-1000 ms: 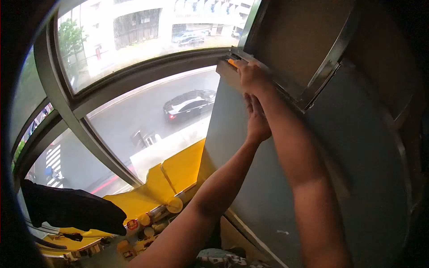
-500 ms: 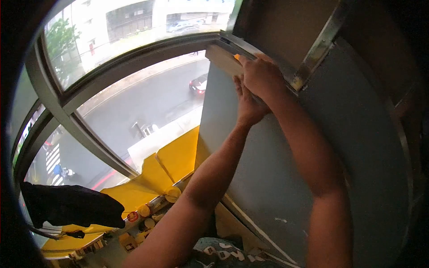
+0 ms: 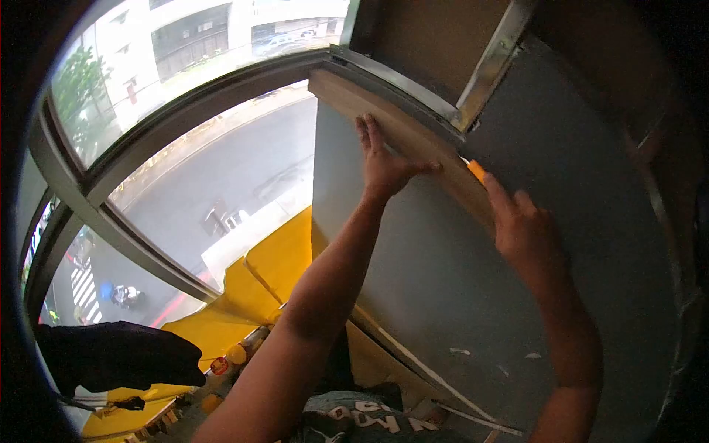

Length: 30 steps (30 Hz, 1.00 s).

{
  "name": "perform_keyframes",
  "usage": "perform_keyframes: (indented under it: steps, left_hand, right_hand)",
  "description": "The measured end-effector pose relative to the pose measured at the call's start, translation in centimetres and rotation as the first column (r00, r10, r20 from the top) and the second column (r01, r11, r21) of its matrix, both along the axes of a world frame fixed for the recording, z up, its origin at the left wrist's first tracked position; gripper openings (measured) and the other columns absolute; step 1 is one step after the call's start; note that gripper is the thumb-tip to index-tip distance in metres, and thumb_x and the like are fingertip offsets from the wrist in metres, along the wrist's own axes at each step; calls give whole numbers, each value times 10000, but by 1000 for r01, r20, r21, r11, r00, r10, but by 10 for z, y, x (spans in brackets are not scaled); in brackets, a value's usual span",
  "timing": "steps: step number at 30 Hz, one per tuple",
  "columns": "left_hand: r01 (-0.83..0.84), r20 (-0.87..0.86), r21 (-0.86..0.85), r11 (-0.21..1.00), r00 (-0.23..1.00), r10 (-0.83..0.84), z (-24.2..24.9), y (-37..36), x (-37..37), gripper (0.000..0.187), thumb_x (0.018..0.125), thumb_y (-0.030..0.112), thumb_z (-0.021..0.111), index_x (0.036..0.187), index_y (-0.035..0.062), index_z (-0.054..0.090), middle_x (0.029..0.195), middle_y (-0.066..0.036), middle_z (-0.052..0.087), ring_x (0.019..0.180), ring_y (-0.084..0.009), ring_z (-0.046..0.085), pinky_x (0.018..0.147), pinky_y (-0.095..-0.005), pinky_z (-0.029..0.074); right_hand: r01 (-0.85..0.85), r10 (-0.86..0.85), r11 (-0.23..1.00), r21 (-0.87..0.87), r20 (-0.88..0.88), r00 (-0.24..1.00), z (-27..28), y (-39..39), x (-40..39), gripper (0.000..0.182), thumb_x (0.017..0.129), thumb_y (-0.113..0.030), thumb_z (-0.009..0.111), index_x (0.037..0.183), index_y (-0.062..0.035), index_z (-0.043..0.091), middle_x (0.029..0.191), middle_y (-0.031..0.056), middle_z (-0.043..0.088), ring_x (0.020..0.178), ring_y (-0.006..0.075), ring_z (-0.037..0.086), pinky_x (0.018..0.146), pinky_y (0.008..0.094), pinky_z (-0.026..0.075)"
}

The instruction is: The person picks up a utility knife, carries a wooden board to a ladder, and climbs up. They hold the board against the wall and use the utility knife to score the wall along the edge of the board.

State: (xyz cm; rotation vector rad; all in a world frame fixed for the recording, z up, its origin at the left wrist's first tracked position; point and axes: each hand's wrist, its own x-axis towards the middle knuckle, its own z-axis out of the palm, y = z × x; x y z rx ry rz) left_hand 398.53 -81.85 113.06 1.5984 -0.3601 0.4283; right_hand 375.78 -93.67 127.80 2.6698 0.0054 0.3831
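Nearest to us, a dark garment (image 3: 362, 422) carries pale capital letters; folds and the lower edge break them up, and we cannot read a whole word. The left hand (image 3: 384, 170) lies on the wooden strip (image 3: 417, 136), fingers extended and thumb spread wide apart, pressing flat rather than grasping. The right hand (image 3: 526, 227) has its fingers closed around the orange-handled tool (image 3: 477, 171), index finger along the handle. We find the tool at the strip's far long edge, right of the left hand; a thin pale tip projects, too small for us to identify.

The strip is long, light brown and plain-faced, lying slantwise over the smooth grey panel (image 3: 421, 273). Its right end passes behind the right hand. The panel bears small whitish marks low down.

At lower left we note a black cloth (image 3: 118, 358), a yellow sheet (image 3: 277, 251) and a round red label (image 3: 219, 365), its print illegible to us. Just beyond the strip stands a metal frame (image 3: 484, 74), scuffed at its corner. Through the window (image 3: 244, 170) we see a road, washed out by glare.
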Motion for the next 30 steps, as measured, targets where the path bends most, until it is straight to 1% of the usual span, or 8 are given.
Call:
perform_keyframes:
  steps: [7, 10, 13, 15, 20, 26, 28, 30]
  left_hand:
    - [-5, -17, 6, 1000, 1000, 5, 1, 3, -4, 1668, 387, 557, 992, 1592, 12, -25, 1653, -256, -94, 1542, -397, 25, 1251, -447, 201]
    - [25, -9, -6, 1000, 1000, -25, -8, -3, 6, 1675, 408, 566, 982, 1586, 26, -78, 1655, -227, -132, 1544, -381, -39, 1248, -442, 233]
    - [-222, 192, 220, 950, 965, 181, -21, -13, 25, 1605, 489, 588, 957, 1589, 31, -71, 1657, -226, -134, 1544, -380, -56, 1244, -453, 227]
    - [8, 61, 149, 989, 998, -17, 3, 8, -3, 1467, 623, 564, 914, 1593, 41, -53, 1659, -222, -135, 1540, -386, -86, 1243, -476, 212]
    - [-183, 222, 204, 962, 965, 137, -23, -13, 25, 1301, 757, 520, 830, 1598, 46, -43, 1662, -232, -113, 1533, -393, -135, 1247, -487, 174]
    - [-200, 213, 296, 934, 967, 140, -14, -7, 15, 1190, 842, 514, 744, 1598, 34, -39, 1659, -248, -107, 1521, -427, -164, 1251, -480, 132]
    - [-171, 204, 316, 933, 973, 110, -12, -4, 14, 1155, 863, 510, 722, 1599, 28, -27, 1656, -254, -109, 1517, -436, -172, 1253, -479, 114]
    - [-199, 226, 322, 926, 966, 129, -11, -5, 12, 1142, 862, 520, 717, 1601, 23, 1, 1655, -256, -115, 1511, -439, -192, 1254, -478, 103]
  right_hand:
    - [-75, 74, 996, 52, 29, 997, 34, 33, 16, 471, 979, -157, 626, 1422, -62, 498, 946, 186, 669, 791, 257, 726, 639, 370, 613]
    - [-364, 332, 918, 159, 194, 923, 48, 77, 68, 436, 996, -195, 594, 1400, -53, 516, 945, 203, 673, 813, 294, 727, 656, 397, 611]
    - [-520, 432, 820, 240, 336, 837, 14, 95, 173, 366, 1042, -203, 516, 1383, -78, 557, 963, 181, 681, 849, 314, 718, 716, 425, 586]
    - [-542, 433, 787, 295, 364, 825, -10, 99, 231, 383, 1062, -257, 455, 1396, -95, 550, 1042, 199, 690, 872, 363, 718, 778, 482, 579]
    - [-479, 381, 827, 295, 333, 862, -27, 107, 297, 398, 1067, -263, 424, 1413, -103, 540, 1148, 235, 677, 975, 359, 707, 854, 501, 562]
    - [-400, 342, 863, 307, 228, 912, -23, 115, 311, 405, 1056, -246, 445, 1426, -110, 532, 1162, 219, 683, 996, 348, 708, 886, 485, 563]
    - [-458, 395, 867, 198, 287, 873, -24, 117, 317, 397, 1037, -189, 441, 1414, -118, 543, 1139, 214, 703, 973, 319, 732, 863, 450, 589]
    - [-407, 352, 870, 279, 228, 908, -19, 124, 309, 397, 1036, -185, 453, 1418, -112, 536, 1161, 218, 691, 1002, 334, 719, 890, 470, 577]
